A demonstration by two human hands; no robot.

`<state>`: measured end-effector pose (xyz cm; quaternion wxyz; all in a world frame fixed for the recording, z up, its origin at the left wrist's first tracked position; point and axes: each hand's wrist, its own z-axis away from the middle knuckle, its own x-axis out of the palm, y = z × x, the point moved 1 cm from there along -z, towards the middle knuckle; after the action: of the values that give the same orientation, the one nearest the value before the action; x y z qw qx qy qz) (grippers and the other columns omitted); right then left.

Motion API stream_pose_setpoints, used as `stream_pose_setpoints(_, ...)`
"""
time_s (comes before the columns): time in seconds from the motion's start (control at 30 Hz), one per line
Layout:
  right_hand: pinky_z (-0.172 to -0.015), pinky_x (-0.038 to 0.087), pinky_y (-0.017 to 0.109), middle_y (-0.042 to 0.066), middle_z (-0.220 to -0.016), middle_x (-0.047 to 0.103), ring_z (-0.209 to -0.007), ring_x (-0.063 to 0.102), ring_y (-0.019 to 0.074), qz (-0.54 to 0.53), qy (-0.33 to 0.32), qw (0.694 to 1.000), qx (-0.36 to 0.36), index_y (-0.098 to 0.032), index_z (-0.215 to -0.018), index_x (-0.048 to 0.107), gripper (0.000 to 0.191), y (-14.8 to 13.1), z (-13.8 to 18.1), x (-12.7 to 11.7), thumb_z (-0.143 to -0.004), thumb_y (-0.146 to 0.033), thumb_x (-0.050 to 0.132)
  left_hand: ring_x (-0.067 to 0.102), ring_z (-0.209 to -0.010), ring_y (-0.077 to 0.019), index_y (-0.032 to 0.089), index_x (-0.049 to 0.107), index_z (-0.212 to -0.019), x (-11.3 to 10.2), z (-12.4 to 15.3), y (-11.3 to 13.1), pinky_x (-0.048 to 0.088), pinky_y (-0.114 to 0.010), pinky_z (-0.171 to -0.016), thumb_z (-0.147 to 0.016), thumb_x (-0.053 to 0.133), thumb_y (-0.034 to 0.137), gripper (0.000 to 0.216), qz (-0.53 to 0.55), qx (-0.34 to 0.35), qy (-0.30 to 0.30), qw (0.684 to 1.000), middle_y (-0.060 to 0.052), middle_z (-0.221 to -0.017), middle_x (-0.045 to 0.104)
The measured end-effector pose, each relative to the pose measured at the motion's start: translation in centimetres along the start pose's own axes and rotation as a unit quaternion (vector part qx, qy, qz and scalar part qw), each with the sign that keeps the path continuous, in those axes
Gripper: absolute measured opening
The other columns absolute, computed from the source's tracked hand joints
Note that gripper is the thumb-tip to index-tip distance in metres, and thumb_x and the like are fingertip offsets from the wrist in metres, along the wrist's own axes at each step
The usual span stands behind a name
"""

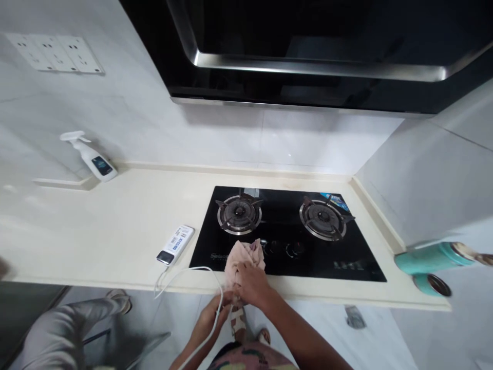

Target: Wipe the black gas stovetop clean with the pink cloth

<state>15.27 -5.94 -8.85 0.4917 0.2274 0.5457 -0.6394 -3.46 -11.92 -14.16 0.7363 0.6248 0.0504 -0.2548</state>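
Observation:
My right hand [250, 282] is closed on a pink cloth [242, 257] that lies on the front edge of the black glass gas hob [285, 236]. My left hand [215, 308] is just below the counter edge, fingers curled at the lower end of the same cloth, with a white cable [181, 275] passing beside it. The hob has two burners, the left burner [239, 213] and the right burner [322, 218], with knobs [283, 249] at its front.
A white power bank [176, 244] lies left of the hob, its cable trailing off the cream counter [115, 231]. A white spray bottle [90, 156] stands by the back wall. A teal bottle [431, 259] lies at the right. Range hood [308, 51] above. Another person's leg [57, 329] lower left.

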Motion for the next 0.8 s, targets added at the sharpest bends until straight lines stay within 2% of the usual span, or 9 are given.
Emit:
stream_pose_setpoints(0.07,-0.109,0.048,0.044,0.016,-0.141,0.067,-0.133,0.061,0.0345,-0.013,0.006,1.000,0.024,-0.016,-0.135,0.065,0.052,1.9,1.7,-0.1,-0.086,-0.031,0.066,0.076,-0.091,-0.0286,0.021,0.075,-0.118,-0.1,-1.4,0.8,0.062,-0.039,-0.087,-0.095,0.053,0.062,0.052,-0.053,0.048,0.014,0.997,-0.011,-0.104,0.080)
stream_pose_setpoints(0.17,-0.105,0.050,0.042,0.016,-0.142,0.069,-0.132,0.063,0.0331,-0.024,0.029,0.992,0.118,-0.019,-0.136,0.065,0.053,6.2,5.4,-0.5,-0.085,-0.033,0.067,0.074,-0.084,-0.0253,0.018,0.075,-0.118,-0.2,-3.7,1.5,0.062,-0.040,-0.084,-0.097,0.051,0.052,0.046,-0.109,0.102,0.031,0.988,-0.010,-0.101,0.079)
stream_pose_setpoints(0.3,-0.097,0.053,0.043,0.013,-0.132,0.074,-0.118,0.072,0.0306,-0.015,0.056,0.955,0.290,-0.023,-0.140,0.062,0.050,13.6,11.8,-1.6,-0.093,-0.039,0.058,0.068,-0.109,-0.0290,0.020,0.074,-0.120,-0.2,-6.7,1.7,0.056,-0.050,-0.102,-0.097,0.049,0.046,0.043,-0.162,0.174,0.079,0.968,-0.013,-0.114,0.072)
stream_pose_setpoints(0.4,-0.093,0.054,0.046,0.017,-0.126,0.076,-0.113,0.074,0.0330,-0.006,0.058,0.925,0.376,-0.021,-0.141,0.061,0.050,19.0,17.3,-1.4,-0.098,-0.043,0.050,0.063,-0.116,-0.0317,0.019,0.074,-0.121,-0.3,-8.6,1.3,0.052,-0.055,-0.106,-0.096,0.050,0.042,0.042,-0.208,0.208,0.122,0.948,-0.017,-0.122,0.068)
stream_pose_setpoints(0.5,-0.092,0.055,0.044,0.018,-0.120,0.078,-0.113,0.075,0.0337,-0.043,0.078,0.920,0.381,-0.019,-0.135,0.065,0.049,22.9,22.8,0.4,-0.096,-0.044,0.049,0.060,-0.120,-0.0352,0.017,0.074,-0.120,-0.7,-10.1,0.7,0.050,-0.057,-0.105,-0.094,0.054,0.039,0.039,-0.253,0.217,0.169,0.928,-0.019,-0.125,0.064)
stream_pose_setpoints(0.57,-0.087,0.056,0.042,0.013,-0.110,0.080,-0.107,0.076,0.0333,-0.094,0.121,0.910,0.385,-0.025,-0.125,0.069,0.045,24.3,26.1,1.3,-0.092,-0.050,0.050,0.058,-0.122,-0.0374,0.017,0.074,-0.120,-1.1,-10.8,0.2,0.049,-0.057,-0.104,-0.094,0.054,0.038,0.039,-0.281,0.212,0.197,0.915,-0.020,-0.128,0.063)
stream_pose_setpoints(0.63,-0.081,0.056,0.040,0.005,-0.096,0.080,-0.096,0.077,0.0316,-0.152,0.178,0.893,0.386,-0.032,-0.113,0.070,0.038,24.9,28.6,1.2,-0.089,-0.056,0.051,0.057,-0.124,-0.0396,0.016,0.074,-0.121,-1.5,-11.3,-0.3,0.049,-0.059,-0.103,-0.096,0.052,0.038,0.040,-0.307,0.204,0.217,0.904,-0.022,-0.131,0.061)
stream_pose_setpoints(0.7,-0.077,0.056,0.038,0.001,-0.084,0.078,-0.083,0.075,0.0292,-0.197,0.232,0.874,0.379,-0.034,-0.104,0.068,0.037,25.0,30.0,-0.5,-0.088,-0.062,0.051,0.056,-0.126,-0.0407,0.015,0.073,-0.122,-1.8,-11.5,-0.7,0.048,-0.060,-0.103,-0.099,0.049,0.039,0.042,-0.329,0.199,0.228,0.895,-0.023,-0.132,0.061)
stream_pose_setpoints(0.8,-0.074,0.055,0.036,0.000,-0.081,0.076,-0.079,0.072,0.0278,-0.221,0.302,0.855,0.359,-0.031,-0.107,0.067,0.047,25.2,29.7,-4.6,-0.085,-0.071,0.053,0.057,-0.125,-0.0384,0.015,0.074,-0.123,-2.0,-11.6,-1.2,0.047,-0.058,-0.105,-0.100,0.048,0.041,0.043,-0.352,0.200,0.234,0.884,-0.022,-0.132,0.063)
